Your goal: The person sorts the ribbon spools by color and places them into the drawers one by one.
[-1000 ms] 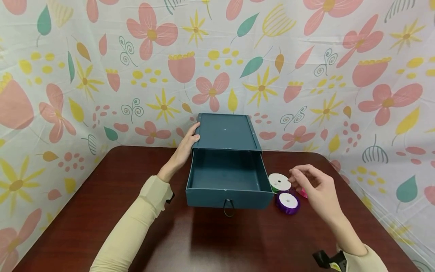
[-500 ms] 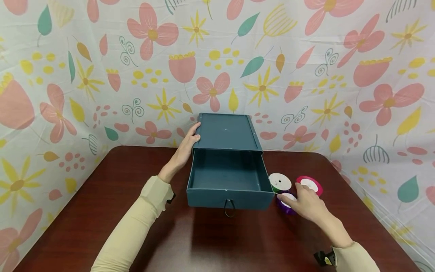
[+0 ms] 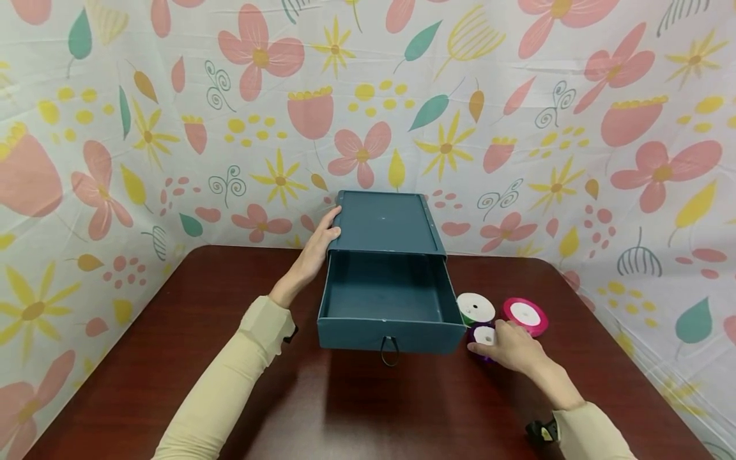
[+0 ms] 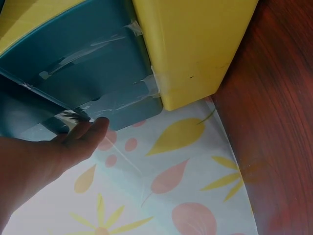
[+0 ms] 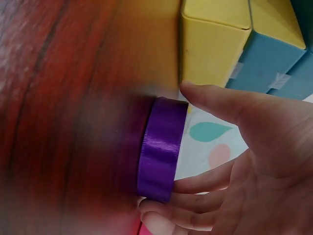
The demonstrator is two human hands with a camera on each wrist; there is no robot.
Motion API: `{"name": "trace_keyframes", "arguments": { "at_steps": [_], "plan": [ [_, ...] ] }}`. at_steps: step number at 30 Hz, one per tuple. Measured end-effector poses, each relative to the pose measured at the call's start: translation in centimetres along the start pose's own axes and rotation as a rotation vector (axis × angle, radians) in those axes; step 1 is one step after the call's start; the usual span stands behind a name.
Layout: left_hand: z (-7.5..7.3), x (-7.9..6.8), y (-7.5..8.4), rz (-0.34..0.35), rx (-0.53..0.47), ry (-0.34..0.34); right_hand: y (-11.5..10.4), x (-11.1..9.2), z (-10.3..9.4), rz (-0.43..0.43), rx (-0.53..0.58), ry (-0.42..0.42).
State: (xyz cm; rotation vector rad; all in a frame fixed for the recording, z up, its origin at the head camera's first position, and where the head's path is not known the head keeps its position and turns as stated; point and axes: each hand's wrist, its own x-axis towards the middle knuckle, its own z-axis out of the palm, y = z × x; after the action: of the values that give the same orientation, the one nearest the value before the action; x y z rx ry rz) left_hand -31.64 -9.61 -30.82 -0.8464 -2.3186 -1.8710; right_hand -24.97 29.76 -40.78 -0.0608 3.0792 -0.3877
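Observation:
A teal drawer unit [image 3: 382, 220] stands on the table, its front drawer [image 3: 388, 335] pulled out and holding nothing visible. My left hand [image 3: 313, 252] rests along the unit's left side, fingers extended; the left wrist view shows its fingers [image 4: 90, 134] against a teal wall. At right, my right hand [image 3: 514, 348] is down at a purple ribbon spool [image 5: 161, 149], the thumb at one edge and the fingers curled at the opposite edge. In the head view this hand partly covers the spool. Beside it lie a white-faced spool [image 3: 476, 308] and a pink ribbon spool [image 3: 526, 316].
Wrist views show yellow box sections [image 4: 195, 49] below the teal part. A small loop pull [image 3: 390, 351] hangs from the drawer front. Behind the dark wood table [image 3: 241, 396] hangs a floral cloth [image 3: 368, 96].
My right hand has come down and left onto the purple spool, uncovering the pink one. My left hand and the drawer have stayed in place.

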Motion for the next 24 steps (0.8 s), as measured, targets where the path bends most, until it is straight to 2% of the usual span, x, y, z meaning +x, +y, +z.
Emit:
{"name": "trace_keyframes", "arguments": {
  "at_steps": [11, 16, 20, 24],
  "plan": [
    [0.1, 0.2, -0.1, 0.01, -0.006, 0.007, 0.2, 0.6, 0.3, -0.028, -0.01, 0.0],
    [0.1, -0.1, 0.0, -0.011, -0.008, -0.009, 0.1, 0.4, 0.3, -0.032, 0.001, 0.004],
    [0.1, -0.2, 0.0, -0.024, -0.01, -0.009, -0.2, 0.1, -0.3, -0.055, 0.034, 0.015],
    [0.1, -0.2, 0.1, -0.006, -0.007, -0.008, -0.9, -0.3, -1.2, -0.089, 0.071, 0.031]
  ]
}}
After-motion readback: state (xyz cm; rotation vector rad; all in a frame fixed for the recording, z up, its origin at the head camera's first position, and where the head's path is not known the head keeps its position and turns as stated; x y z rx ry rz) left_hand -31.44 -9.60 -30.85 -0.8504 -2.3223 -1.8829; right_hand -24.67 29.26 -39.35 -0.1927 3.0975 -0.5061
